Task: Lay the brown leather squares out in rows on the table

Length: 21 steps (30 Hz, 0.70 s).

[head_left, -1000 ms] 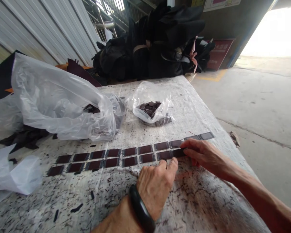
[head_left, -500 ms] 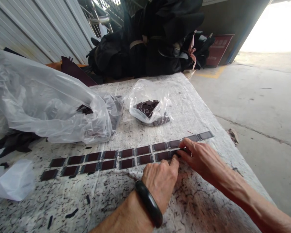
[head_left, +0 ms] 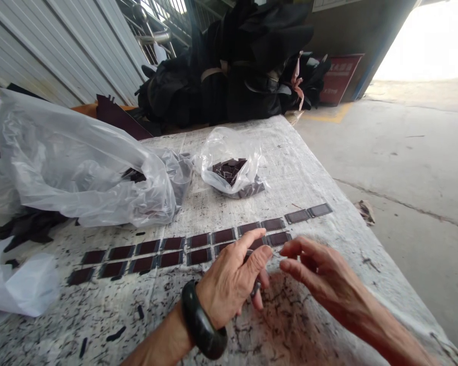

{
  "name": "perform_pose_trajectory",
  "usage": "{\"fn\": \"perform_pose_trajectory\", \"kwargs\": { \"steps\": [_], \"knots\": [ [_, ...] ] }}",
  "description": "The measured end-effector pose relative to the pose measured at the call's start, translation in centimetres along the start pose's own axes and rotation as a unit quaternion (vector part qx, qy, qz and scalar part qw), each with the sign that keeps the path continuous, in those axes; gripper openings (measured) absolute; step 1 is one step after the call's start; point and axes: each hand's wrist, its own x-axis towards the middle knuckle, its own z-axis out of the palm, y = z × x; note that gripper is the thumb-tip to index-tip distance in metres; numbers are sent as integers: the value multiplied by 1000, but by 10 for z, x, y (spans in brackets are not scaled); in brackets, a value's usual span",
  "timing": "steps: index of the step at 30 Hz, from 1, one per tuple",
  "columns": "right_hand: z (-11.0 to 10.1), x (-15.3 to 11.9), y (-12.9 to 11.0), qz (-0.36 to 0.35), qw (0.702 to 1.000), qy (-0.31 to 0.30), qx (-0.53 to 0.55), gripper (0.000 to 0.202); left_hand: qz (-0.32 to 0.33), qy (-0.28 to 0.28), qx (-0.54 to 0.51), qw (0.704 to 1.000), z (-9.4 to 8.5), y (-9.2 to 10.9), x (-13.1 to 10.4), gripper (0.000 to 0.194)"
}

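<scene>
Two rows of small dark brown rectangles with grey-black edges (head_left: 170,259) lie side by side on a stained white cloth (head_left: 168,320). My left hand (head_left: 236,274), with a dark bangle (head_left: 204,320) at its wrist, hovers over the right part of the near row and hides some pieces. Its fingers are partly curled, and a bit of something dark shows between them, too small to name. My right hand (head_left: 324,274) is just right of the last near-row piece (head_left: 278,239), thumb and forefinger apart, nothing visible between them.
A small clear bag (head_left: 229,178) of dark brown pieces stands behind the rows. A larger plastic bag (head_left: 87,178) lies at the left, a white crumpled sheet (head_left: 26,284) nearer. Black bundles (head_left: 229,76) are piled beyond the table. The cloth's right edge drops to concrete floor (head_left: 404,178).
My left hand has lifted off the near row and moved left, turning thumb upward. The right hand has let go of the row's end and drawn back towards me.
</scene>
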Motion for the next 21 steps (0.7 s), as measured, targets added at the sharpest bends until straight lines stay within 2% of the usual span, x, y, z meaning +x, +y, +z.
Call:
{"fn": "perform_pose_trajectory", "kwargs": {
  "steps": [3, 8, 11, 16, 19, 21],
  "knots": [
    [15, -5, -13, -22, 998, -23, 46, 17, -25, -32, -112, 993, 3, 0, -2, 67],
    [24, -6, -19, -19, 998, -11, 64, 17, -41, -46, -135, 989, 10, -6, -2, 69],
    [23, -7, -13, 0, 988, -47, 146, 21, -32, -76, -117, 990, 11, -10, 1, 66],
    [20, -8, 3, 75, 962, -61, 257, 16, 6, -142, -216, 966, 17, -24, 9, 60],
    [17, -8, 10, 95, 954, -56, 280, 10, 4, -144, -215, 966, 20, -27, 13, 55],
    [16, -9, 13, 90, 960, -39, 261, 15, -5, -136, -193, 972, 20, -25, 14, 52]
  ]
}}
